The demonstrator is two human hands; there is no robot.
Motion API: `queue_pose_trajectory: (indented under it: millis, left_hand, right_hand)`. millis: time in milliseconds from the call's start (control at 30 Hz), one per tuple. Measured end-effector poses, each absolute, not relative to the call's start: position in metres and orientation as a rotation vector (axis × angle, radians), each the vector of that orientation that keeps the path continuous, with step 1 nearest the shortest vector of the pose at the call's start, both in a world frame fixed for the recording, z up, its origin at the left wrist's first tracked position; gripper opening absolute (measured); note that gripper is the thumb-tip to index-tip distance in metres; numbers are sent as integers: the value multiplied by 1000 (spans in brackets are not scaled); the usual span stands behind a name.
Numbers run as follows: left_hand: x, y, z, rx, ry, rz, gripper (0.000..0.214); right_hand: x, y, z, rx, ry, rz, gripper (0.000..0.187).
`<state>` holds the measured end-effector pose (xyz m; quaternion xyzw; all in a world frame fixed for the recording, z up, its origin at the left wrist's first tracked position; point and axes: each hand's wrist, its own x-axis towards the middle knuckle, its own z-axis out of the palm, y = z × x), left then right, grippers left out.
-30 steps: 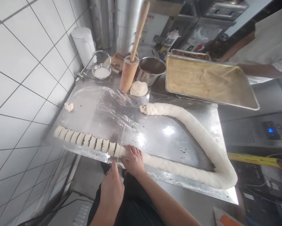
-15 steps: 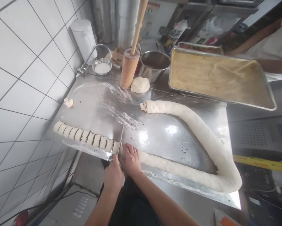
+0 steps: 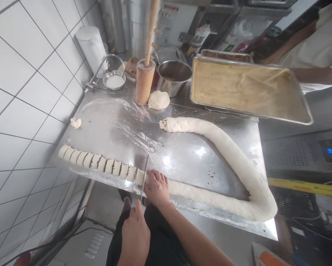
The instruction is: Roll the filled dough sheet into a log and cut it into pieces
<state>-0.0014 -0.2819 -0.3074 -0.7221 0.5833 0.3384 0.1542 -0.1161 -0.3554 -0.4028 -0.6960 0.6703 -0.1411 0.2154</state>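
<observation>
A long filled dough roll [image 3: 232,162] curves across the steel table [image 3: 182,155] and runs along its near edge. Its left end is cut into a row of several short pieces [image 3: 99,163]. My left hand [image 3: 135,232] is closed around the handle of a cleaver [image 3: 144,173], whose blade stands edge-down beside the last cut piece. My right hand [image 3: 156,187] lies on the roll just right of the blade, fingers bent over the dough.
A wooden rolling pin [image 3: 145,70] stands upright at the back beside a dough lump [image 3: 158,99], a steel bowl [image 3: 173,75] and a small flour dish [image 3: 114,80]. A large tray [image 3: 246,90] sits back right; another person's arm [image 3: 310,74] is beyond it. A dough scrap [image 3: 75,122] lies by the tiled wall.
The cleaver came down through the roll and is raised again; one more piece has joined the row. My right hand has stayed on the roll by the blade.
</observation>
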Motion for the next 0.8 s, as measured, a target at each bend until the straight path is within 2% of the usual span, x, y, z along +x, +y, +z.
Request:
queue_pose_trajectory:
  millis: [167, 300, 567, 800]
  left_hand:
    - [-7, -312, -329, -2074, 1702, 950, 53]
    - [-6, -323, -311, -2113, 1759, 990, 46]
    - [-28, -281, -288, -2078, 1734, 1062, 46]
    - [-45, -285, -320, -2040, 1666, 1004, 52]
  right_hand:
    - [-122, -350, -406, -1974, 1793, -405, 46]
    - [-146, -347, -401, -2010, 1745, -443, 56]
    - [-163, -345, -393, -1885, 1870, -385, 46]
    - [-158, -339, -403, -1896, 1850, -382, 46]
